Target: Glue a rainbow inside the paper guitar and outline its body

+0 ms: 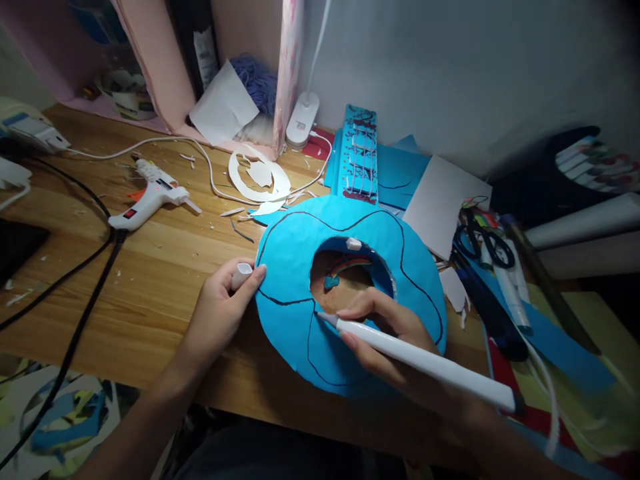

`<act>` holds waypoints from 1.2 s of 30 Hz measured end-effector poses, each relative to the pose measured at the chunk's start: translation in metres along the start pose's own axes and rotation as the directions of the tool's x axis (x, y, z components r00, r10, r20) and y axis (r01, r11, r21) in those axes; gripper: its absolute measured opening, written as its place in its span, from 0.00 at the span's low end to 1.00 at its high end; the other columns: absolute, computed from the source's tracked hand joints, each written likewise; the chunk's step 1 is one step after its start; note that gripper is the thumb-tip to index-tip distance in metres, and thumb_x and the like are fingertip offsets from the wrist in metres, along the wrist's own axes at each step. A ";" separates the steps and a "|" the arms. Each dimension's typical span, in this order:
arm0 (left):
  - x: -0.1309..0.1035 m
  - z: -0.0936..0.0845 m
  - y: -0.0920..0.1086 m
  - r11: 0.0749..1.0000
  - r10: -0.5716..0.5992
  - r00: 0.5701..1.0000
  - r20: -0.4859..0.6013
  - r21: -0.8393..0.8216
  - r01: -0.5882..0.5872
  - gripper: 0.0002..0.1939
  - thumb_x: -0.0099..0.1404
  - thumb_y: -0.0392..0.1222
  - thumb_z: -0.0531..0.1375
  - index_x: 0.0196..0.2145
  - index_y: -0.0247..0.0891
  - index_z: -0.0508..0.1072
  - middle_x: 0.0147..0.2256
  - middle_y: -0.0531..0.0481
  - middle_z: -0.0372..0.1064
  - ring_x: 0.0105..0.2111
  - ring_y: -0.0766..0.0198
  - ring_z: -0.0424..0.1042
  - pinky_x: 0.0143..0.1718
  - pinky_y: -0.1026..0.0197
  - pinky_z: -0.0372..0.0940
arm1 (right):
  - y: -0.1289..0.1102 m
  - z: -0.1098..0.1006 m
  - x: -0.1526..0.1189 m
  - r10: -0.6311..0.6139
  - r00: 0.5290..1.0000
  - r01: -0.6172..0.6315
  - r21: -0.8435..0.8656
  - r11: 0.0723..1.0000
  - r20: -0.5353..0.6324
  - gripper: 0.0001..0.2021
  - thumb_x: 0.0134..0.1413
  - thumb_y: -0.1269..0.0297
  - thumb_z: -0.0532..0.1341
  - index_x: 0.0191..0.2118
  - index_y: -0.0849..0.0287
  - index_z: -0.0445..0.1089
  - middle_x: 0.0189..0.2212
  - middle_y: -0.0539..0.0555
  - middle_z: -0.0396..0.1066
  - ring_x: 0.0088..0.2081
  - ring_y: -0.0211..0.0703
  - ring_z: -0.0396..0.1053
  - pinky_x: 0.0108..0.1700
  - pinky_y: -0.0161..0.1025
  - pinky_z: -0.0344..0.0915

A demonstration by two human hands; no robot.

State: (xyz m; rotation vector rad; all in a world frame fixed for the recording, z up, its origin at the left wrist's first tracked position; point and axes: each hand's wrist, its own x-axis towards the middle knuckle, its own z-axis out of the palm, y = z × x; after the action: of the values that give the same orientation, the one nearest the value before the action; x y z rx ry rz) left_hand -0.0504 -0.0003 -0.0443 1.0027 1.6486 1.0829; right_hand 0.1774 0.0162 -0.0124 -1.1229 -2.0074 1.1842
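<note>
A blue paper ring [290, 260] with a large round hole lies at the front of the wooden table, a wavy black line drawn around its face. My right hand [390, 333] grips a white marker [420, 357]; its dark tip meets the ring just below the hole's left edge, where a thick line turns into a thinner one. At the ring's left rim, my left hand [227, 300] holds a white marker cap [242, 275], with its thumb on the blue paper. Through the hole shows a small rainbow-like piece [345, 269].
A white hot glue gun [153, 193] with a black cable rests on the left. Behind the ring are white paper cutouts [260, 177], a decorated blue strip [361, 153] and a white lamp base [303, 120]. Scissors [483, 247] and paper scraps crowd the right side.
</note>
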 end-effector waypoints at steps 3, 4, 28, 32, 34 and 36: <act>-0.001 0.001 0.000 1.000 0.012 1.000 -0.004 0.000 -0.012 0.16 0.58 0.54 0.59 0.32 0.37 0.70 0.29 0.53 0.68 0.30 0.64 0.65 0.34 0.64 0.60 | 0.001 0.000 -0.002 -0.004 1.000 0.004 -0.010 1.000 -0.008 0.07 0.49 0.69 0.62 0.35 0.54 0.66 0.30 0.49 0.72 0.30 0.41 0.70 0.30 0.36 0.67; -0.001 0.001 0.000 1.000 0.014 1.000 -0.005 0.002 -0.014 0.16 0.58 0.54 0.59 0.32 0.38 0.70 0.29 0.53 0.68 0.31 0.64 0.65 0.34 0.64 0.60 | 0.002 0.000 -0.002 -0.011 1.000 0.011 -0.011 1.000 -0.014 0.07 0.49 0.69 0.62 0.36 0.54 0.66 0.30 0.50 0.71 0.30 0.42 0.70 0.30 0.36 0.67; -0.002 0.004 -0.003 1.000 0.014 1.000 -0.019 -0.005 -0.014 0.15 0.59 0.53 0.59 0.33 0.37 0.70 0.28 0.54 0.66 0.30 0.65 0.63 0.33 0.66 0.59 | 0.006 -0.001 -0.006 -0.062 0.988 0.067 -0.029 0.997 0.139 0.08 0.48 0.70 0.63 0.34 0.55 0.64 0.29 0.49 0.73 0.29 0.39 0.71 0.30 0.35 0.66; -0.002 0.003 -0.003 1.000 0.018 1.000 -0.014 -0.001 -0.018 0.15 0.60 0.53 0.59 0.33 0.38 0.69 0.27 0.55 0.65 0.30 0.66 0.62 0.32 0.66 0.59 | 0.005 -0.003 -0.006 -0.072 0.988 0.077 -0.035 0.996 0.135 0.08 0.48 0.71 0.62 0.34 0.55 0.64 0.29 0.49 0.73 0.28 0.38 0.70 0.30 0.33 0.65; -0.002 0.002 -0.003 1.000 0.025 1.000 -0.011 0.010 -0.025 0.15 0.60 0.53 0.59 0.32 0.38 0.69 0.27 0.55 0.64 0.29 0.66 0.62 0.32 0.66 0.58 | 0.004 -0.002 -0.006 -0.084 0.985 0.088 -0.024 0.996 0.154 0.08 0.47 0.72 0.62 0.34 0.56 0.65 0.29 0.49 0.73 0.28 0.37 0.70 0.29 0.33 0.65; -0.001 0.001 -0.004 0.999 0.034 0.999 -0.010 0.012 -0.034 0.14 0.60 0.53 0.59 0.32 0.38 0.69 0.27 0.55 0.64 0.29 0.66 0.62 0.32 0.66 0.58 | 0.004 -0.002 -0.006 -0.085 0.984 0.090 -0.022 0.996 0.154 0.07 0.46 0.72 0.62 0.33 0.56 0.65 0.28 0.50 0.73 0.27 0.37 0.70 0.28 0.32 0.64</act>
State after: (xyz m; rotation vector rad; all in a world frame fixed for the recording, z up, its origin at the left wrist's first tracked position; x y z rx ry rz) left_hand -0.0497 -0.0026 -0.0478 1.0378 1.6531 1.1034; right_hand 0.1836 0.0127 -0.0151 -0.9724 -2.1723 1.2325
